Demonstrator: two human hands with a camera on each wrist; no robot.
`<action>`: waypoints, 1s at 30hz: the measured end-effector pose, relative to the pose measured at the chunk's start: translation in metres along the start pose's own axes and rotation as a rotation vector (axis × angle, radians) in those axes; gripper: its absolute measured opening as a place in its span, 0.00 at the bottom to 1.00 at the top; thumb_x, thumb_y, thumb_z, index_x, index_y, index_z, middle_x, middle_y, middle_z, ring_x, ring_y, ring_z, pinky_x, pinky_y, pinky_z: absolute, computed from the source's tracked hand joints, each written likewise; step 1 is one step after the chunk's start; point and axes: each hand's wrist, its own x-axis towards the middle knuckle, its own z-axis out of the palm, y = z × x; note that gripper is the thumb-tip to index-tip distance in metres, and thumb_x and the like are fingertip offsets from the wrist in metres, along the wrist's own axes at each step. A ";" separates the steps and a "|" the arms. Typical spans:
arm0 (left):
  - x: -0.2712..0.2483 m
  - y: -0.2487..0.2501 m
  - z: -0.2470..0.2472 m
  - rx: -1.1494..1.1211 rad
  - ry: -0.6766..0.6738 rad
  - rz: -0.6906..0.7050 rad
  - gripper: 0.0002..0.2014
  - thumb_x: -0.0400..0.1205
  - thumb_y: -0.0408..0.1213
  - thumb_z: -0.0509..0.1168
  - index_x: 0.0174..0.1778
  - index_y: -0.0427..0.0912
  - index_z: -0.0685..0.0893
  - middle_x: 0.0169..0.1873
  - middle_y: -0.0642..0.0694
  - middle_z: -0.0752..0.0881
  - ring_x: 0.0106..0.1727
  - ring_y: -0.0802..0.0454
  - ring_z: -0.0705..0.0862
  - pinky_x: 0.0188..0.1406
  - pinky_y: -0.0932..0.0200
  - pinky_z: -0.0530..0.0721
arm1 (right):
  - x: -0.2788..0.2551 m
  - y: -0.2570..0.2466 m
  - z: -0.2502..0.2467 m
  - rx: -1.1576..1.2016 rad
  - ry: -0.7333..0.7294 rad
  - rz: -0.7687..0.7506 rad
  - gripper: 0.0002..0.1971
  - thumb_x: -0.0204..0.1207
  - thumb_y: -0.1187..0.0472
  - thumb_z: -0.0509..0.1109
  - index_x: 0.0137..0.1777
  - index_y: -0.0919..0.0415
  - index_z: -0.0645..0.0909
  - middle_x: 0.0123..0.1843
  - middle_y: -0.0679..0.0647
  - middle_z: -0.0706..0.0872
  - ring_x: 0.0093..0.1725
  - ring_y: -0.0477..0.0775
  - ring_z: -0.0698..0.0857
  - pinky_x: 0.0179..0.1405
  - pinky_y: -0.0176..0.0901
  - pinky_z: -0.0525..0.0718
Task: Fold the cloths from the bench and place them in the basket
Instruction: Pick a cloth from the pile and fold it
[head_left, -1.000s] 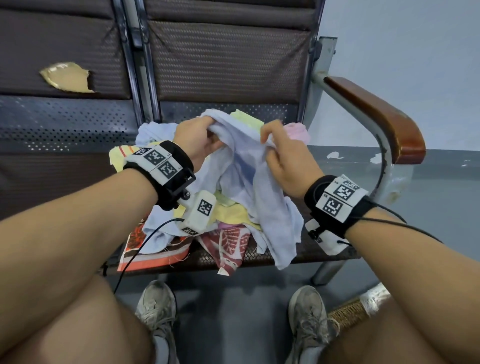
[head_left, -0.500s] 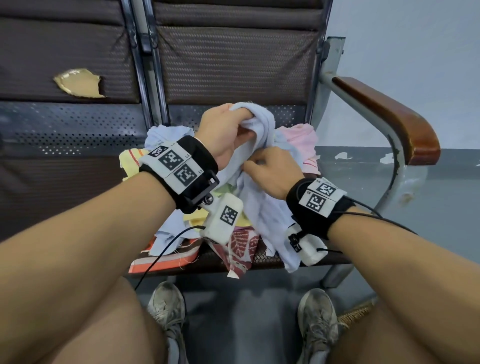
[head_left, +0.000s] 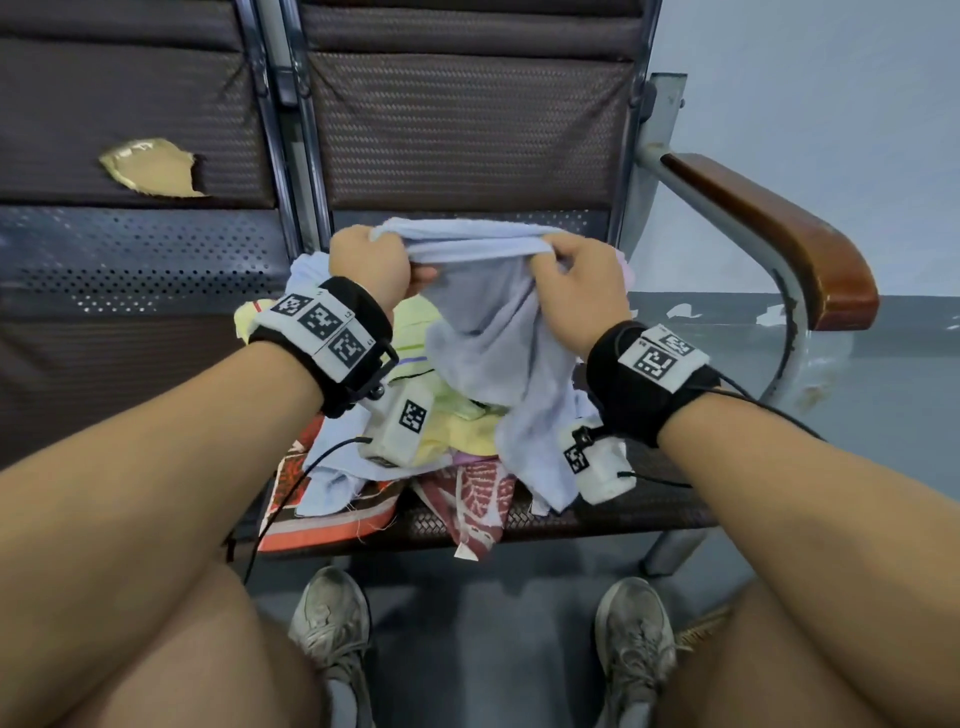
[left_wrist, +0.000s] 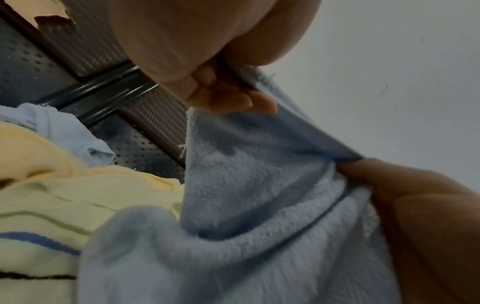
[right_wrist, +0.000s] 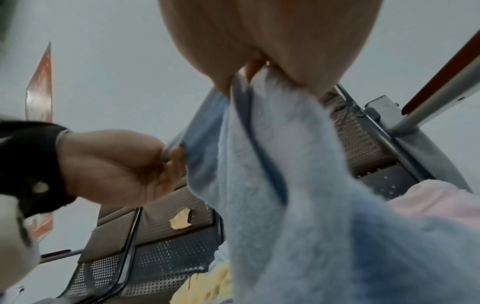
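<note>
A light blue terry cloth (head_left: 483, 332) hangs between my two hands above the bench seat. My left hand (head_left: 371, 262) pinches its top edge at the left end, and my right hand (head_left: 571, 270) pinches the same edge at the right end, so the edge is stretched taut. The left wrist view shows the blue cloth (left_wrist: 259, 185) held by my left hand (left_wrist: 228, 96) and the right hand (left_wrist: 389, 181). The right wrist view shows the same cloth (right_wrist: 285, 164) drooping from my right hand (right_wrist: 259, 70). Below lies a pile of cloths (head_left: 447, 431): yellow, pale blue, pink and red patterned.
The bench (head_left: 623, 514) has a perforated metal back, brown padded panels and a wooden armrest (head_left: 779, 234) at the right. A woven basket edge (head_left: 701, 626) shows by my right shoe on the grey floor. My knees fill the lower corners.
My hands have moved apart along the blue cloth's top edge, from bunched close together to spread, pulling the edge taut and lifting the cloth higher.
</note>
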 end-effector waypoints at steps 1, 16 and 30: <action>-0.001 -0.001 0.001 -0.040 -0.005 0.024 0.09 0.84 0.23 0.49 0.50 0.38 0.73 0.40 0.39 0.79 0.27 0.48 0.85 0.20 0.61 0.82 | 0.001 -0.002 0.000 0.008 0.029 -0.001 0.15 0.80 0.64 0.63 0.32 0.68 0.76 0.25 0.46 0.65 0.28 0.43 0.67 0.32 0.33 0.67; 0.024 -0.016 -0.030 0.020 0.027 -0.029 0.08 0.79 0.29 0.70 0.34 0.42 0.84 0.34 0.42 0.86 0.33 0.48 0.88 0.32 0.60 0.88 | 0.001 0.060 -0.022 -0.777 -0.372 0.086 0.11 0.79 0.54 0.66 0.39 0.59 0.84 0.39 0.60 0.83 0.41 0.63 0.80 0.38 0.43 0.70; 0.032 -0.024 -0.036 0.339 -0.057 0.035 0.15 0.81 0.41 0.62 0.28 0.43 0.73 0.27 0.47 0.71 0.36 0.47 0.72 0.38 0.53 0.68 | -0.012 0.066 -0.033 -0.570 -0.474 -0.078 0.06 0.80 0.60 0.65 0.48 0.56 0.84 0.44 0.56 0.88 0.50 0.65 0.85 0.44 0.49 0.78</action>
